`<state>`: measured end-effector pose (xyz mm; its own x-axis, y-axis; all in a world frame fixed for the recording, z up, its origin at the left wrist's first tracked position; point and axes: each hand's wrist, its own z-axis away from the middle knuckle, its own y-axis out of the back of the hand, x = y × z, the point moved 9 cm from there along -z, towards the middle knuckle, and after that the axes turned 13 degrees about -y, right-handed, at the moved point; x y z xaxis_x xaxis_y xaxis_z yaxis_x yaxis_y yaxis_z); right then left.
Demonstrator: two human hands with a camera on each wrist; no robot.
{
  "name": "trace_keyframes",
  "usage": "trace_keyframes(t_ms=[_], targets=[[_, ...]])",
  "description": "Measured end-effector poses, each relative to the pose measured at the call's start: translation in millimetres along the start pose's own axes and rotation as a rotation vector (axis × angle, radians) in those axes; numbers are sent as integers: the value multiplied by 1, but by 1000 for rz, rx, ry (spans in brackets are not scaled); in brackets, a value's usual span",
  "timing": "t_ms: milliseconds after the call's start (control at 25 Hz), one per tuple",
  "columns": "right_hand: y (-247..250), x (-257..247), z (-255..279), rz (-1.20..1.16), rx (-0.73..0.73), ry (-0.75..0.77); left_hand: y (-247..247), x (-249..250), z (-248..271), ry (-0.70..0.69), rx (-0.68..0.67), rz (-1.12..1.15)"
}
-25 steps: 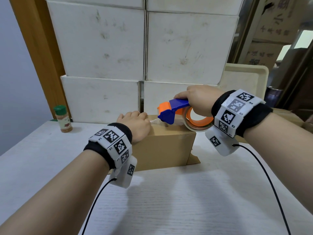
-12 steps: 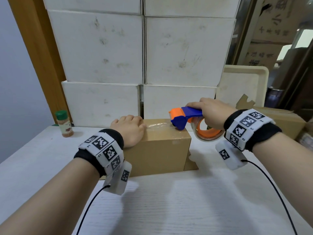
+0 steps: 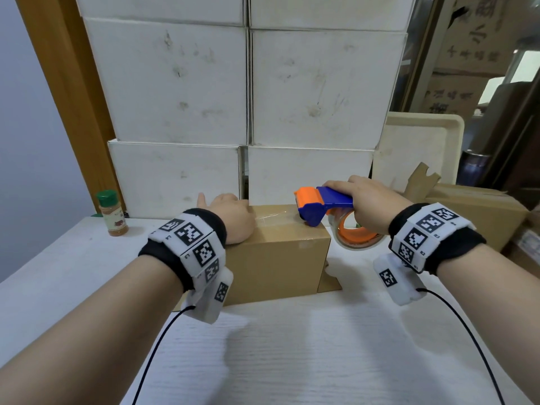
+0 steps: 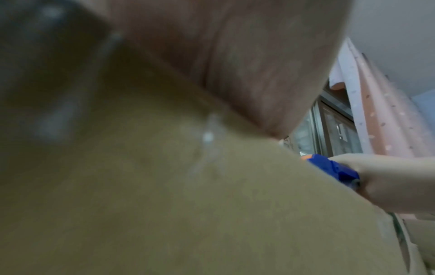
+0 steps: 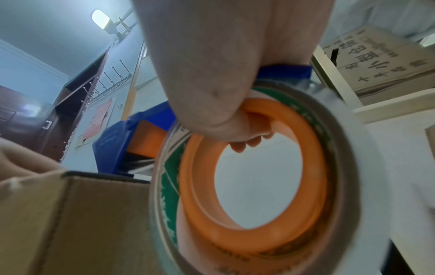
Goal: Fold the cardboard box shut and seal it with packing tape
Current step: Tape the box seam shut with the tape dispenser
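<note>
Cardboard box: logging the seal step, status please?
Left hand presses cardboard box top. Right hand grips tape dispenser at the box's right top edge. Tape strip laid across top. Nothing obstructing.

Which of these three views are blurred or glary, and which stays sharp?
Head view: sharp and evenly lit, with slight glare on the clear tape along the box top. Left wrist view: dim and badly out of focus, the left hand filling it. Right wrist view: tape dispenser motion-blurred at its right edge; ceiling lamp flares.
</note>
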<state>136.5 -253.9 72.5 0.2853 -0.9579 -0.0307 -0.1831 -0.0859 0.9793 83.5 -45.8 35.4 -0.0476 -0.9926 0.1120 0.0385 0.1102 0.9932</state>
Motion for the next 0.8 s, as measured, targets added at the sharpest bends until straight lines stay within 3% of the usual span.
trace_keyframes(t_ms=[200, 360, 800], targets=[[-1, 0, 1, -20, -8, -4, 0, 41, -7, -136, 83, 233], [-4, -2, 0, -64, -7, -3, -18, 41, -13, -119, 22, 96], [-16, 5, 1, -207, 1, -27, -22, 37, -13, -97, -65, 63]])
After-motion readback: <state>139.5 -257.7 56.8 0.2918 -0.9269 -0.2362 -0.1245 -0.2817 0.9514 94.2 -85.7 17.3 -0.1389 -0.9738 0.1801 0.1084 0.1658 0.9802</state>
